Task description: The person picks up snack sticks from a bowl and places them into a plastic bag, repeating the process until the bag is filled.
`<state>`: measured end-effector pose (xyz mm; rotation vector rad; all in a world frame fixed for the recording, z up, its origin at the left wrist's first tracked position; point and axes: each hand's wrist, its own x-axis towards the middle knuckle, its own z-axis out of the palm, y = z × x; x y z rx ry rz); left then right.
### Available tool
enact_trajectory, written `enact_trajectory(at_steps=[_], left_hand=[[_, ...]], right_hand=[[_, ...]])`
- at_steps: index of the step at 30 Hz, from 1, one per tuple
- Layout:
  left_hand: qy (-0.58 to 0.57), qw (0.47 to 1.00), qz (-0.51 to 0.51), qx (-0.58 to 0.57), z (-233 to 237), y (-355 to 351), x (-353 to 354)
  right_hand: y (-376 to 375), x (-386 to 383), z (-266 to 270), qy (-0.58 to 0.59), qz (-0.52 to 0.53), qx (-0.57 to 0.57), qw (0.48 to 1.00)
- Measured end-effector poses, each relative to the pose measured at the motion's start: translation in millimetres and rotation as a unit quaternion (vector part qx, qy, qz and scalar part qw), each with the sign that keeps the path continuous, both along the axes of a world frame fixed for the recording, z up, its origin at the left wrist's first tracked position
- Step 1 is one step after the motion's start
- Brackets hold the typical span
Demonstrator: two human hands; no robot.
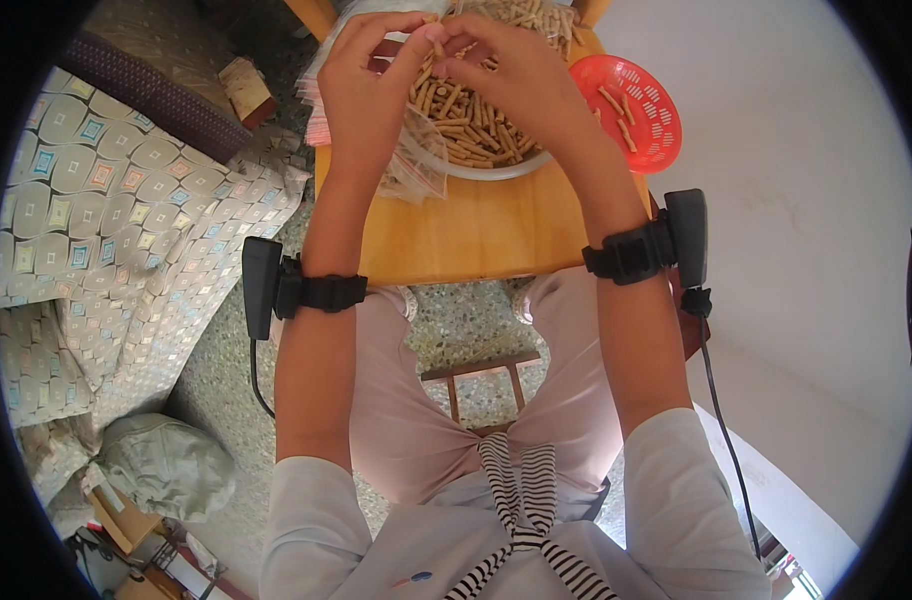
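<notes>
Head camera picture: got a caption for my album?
Left hand and right hand meet at a brown stick over a bowl of more, near a red basket.

Held stick (438,50): short, tan, partly hidden; top centre.
Heaped sticks (481,128): tan, cylindrical, loose, mixed angles; upper centre.
Separate sticks (627,135): few, tan; upper right.

From here I count 1 left hand (369,70) and 1 right hand (524,82) with 1 brown stick (438,50) between them; 1 bowl (501,173), its heaped pieces (476,128) too many to number; 1 red basket (664,148) with 3 sticks (627,135) showing; 2 black armbands (331,293); 2 cables (718,405); 1 wooden table (461,240); 1 striped tie (526,540); 2 pale sleeves (311,510).
</notes>
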<state>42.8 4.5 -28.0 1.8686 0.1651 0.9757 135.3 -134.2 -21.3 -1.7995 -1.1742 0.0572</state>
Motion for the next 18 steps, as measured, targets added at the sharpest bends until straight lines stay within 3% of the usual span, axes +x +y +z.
enact_trajectory(at_steps=[8, 10, 12, 15, 18], left_hand=[[0.018, 0.995, 0.008, -0.097, -9.2, 8.0, 2.3], [0.036, 0.993, 0.014, -0.107, -7.0, 6.5, 1.3], [0.005, 0.985, -0.047, -0.167, -4.5, 4.2, 2.1], [0.022, 0.984, -0.046, -0.169, -1.7, 4.0, 0.6], [-0.006, 0.974, -0.081, -0.211, -2.2, 10.1, 0.2]], right_hand=[[-4.2, -8.7, 8.8, -0.025, -0.119, 0.038, 0.992], [-2.8, -6.7, 6.8, -0.032, -0.116, 0.053, 0.991], [-2.1, -6.8, 8.8, -0.040, -0.114, 0.071, 0.990], [-2.1, -9.9, 12.5, -0.050, -0.140, 0.022, 0.989], [1.2, -9.5, 9.3, -0.046, -0.111, 0.080, 0.989]])
